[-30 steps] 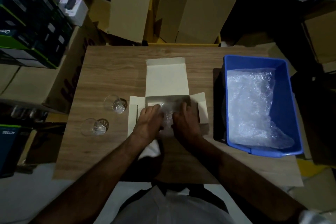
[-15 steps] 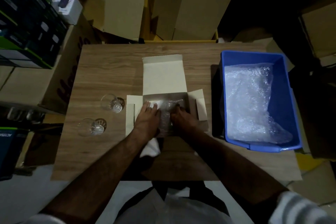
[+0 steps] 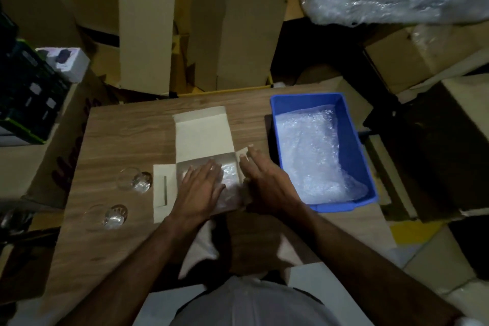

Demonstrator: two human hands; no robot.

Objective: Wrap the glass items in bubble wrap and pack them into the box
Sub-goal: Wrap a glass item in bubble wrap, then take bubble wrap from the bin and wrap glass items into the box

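Bubble-wrapped bundle point(image 3: 229, 180) lies in the box point(image 3: 203, 137) under the flat left hand point(image 3: 198, 190); right hand point(image 3: 267, 182) rests alongside, fingers released.

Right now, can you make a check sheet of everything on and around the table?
Surface: wooden table, dimly lit.
Job's things: small white box in the middle, lid flap open away from the person, a bubble-wrapped bundle inside; two bare glasses on their sides left of the box; blue bin on the right holding loose bubble wrap.
Clutter: nothing seen on the table besides these.
Hands: left hand lies flat on the bundle; right hand rests open at the box's right side flap.
Cables: nothing seen.
Surroundings: stacked cardboard cartons behind and on both sides.
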